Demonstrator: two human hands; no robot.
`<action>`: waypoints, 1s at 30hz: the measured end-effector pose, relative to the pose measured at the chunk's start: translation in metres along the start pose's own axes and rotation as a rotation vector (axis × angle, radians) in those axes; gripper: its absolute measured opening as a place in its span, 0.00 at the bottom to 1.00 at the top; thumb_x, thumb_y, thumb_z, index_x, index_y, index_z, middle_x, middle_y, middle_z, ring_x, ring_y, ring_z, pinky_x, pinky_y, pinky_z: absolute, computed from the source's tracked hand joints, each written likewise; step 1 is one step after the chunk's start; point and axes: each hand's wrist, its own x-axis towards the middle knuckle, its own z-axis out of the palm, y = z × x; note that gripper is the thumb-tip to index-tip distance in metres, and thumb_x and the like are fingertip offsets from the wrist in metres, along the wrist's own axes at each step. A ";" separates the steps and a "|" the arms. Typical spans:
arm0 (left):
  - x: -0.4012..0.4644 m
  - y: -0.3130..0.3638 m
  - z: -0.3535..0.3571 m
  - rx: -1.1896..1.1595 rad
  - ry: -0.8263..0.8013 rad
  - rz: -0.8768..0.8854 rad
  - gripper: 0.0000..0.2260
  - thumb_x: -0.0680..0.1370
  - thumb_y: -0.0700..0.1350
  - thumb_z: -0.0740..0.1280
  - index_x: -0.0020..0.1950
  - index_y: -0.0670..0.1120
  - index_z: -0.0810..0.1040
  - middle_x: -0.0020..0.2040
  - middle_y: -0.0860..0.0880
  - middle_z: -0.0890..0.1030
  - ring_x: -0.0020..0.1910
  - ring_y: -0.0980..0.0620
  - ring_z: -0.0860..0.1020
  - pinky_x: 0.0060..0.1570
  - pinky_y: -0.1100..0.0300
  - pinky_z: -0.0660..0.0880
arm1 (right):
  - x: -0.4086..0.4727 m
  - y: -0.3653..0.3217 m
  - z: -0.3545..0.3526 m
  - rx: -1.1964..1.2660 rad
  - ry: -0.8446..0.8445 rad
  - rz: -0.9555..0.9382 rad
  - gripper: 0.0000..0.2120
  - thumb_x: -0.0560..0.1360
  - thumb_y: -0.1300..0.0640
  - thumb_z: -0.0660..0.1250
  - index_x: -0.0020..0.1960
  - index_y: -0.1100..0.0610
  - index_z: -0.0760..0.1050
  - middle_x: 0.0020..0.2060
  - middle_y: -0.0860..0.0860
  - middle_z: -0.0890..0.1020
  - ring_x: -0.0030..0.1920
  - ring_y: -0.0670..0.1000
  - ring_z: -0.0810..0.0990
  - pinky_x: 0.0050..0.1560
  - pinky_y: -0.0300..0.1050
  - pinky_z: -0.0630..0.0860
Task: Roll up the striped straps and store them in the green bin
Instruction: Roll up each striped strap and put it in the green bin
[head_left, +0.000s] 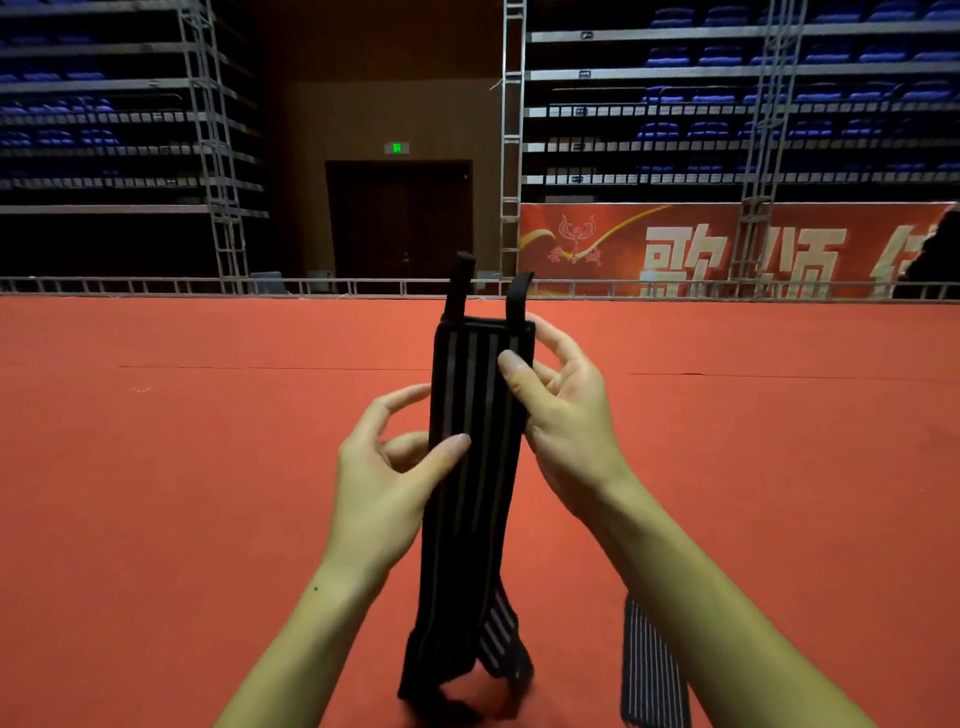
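The strap (475, 467) is hanging upright and unrolled in front of the person, above the red floor (156, 467). The left hand (384, 478) is pinching its left edge at mid-height, thumb lying across the striped face. The right hand (561, 415) is gripping the strap's right edge nearer the top, thumb on the front, fingers curling behind. Two black loops (511, 296) are standing up from the strap's top edge.

Progress, as judged: rolling is not yet starting on this strap; the full length is still flat, and its lower end is trailing down near the bottom of the view. A second strap (652, 670) is lying unrolled to the right of the held one, low in view. Nothing is showing as stored. All rolling and binning appears to be outstanding.

Limits of view: the green bin is not appearing anywhere. The strap's lower end is folding over itself and blurring, so whether a single strap or two overlapping ones are being held cannot be settled. The second strap is being cut off by the bottom edge.
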 end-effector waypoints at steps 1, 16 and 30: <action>0.003 0.003 0.000 -0.012 0.024 0.012 0.22 0.78 0.36 0.77 0.70 0.50 0.78 0.47 0.45 0.90 0.49 0.47 0.90 0.48 0.60 0.85 | -0.001 0.000 0.000 -0.023 -0.001 -0.006 0.25 0.85 0.60 0.68 0.80 0.55 0.65 0.58 0.59 0.88 0.59 0.60 0.88 0.66 0.66 0.81; 0.005 -0.008 0.001 -0.051 -0.182 -0.147 0.23 0.80 0.39 0.76 0.73 0.50 0.76 0.50 0.42 0.90 0.51 0.43 0.89 0.55 0.54 0.86 | -0.002 0.002 -0.016 -0.121 0.125 0.047 0.27 0.83 0.64 0.71 0.79 0.54 0.66 0.54 0.58 0.89 0.52 0.58 0.90 0.53 0.57 0.87; 0.016 -0.012 0.004 -0.026 0.130 -0.148 0.25 0.75 0.47 0.82 0.68 0.53 0.76 0.43 0.44 0.90 0.44 0.45 0.90 0.46 0.48 0.87 | -0.059 0.044 -0.020 -0.316 -0.104 0.096 0.51 0.82 0.67 0.71 0.87 0.45 0.39 0.54 0.52 0.90 0.58 0.53 0.88 0.68 0.57 0.81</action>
